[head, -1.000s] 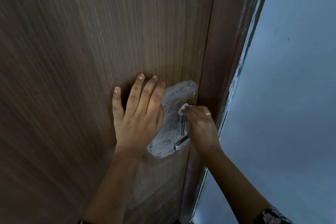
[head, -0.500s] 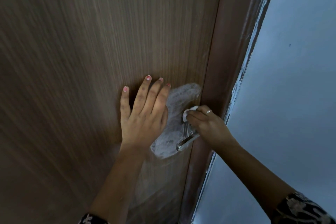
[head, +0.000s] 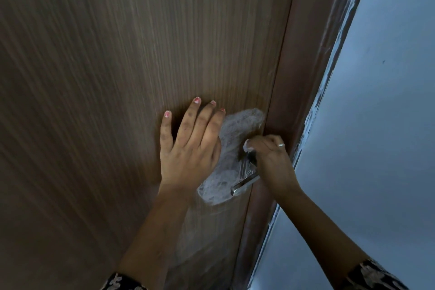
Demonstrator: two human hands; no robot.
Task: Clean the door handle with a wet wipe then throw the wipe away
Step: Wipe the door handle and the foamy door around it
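Head view: left hand [head: 188, 150], right hand [head: 273, 162], one handle [head: 244, 182], one wipe [head: 246, 145].

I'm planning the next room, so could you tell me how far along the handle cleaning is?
Done: the wet wipe is out. In hand: the right hand pinches it against the door handle near its base, while the left hand presses flat on the door. Left: the bare lever end, then throwing the wipe away.
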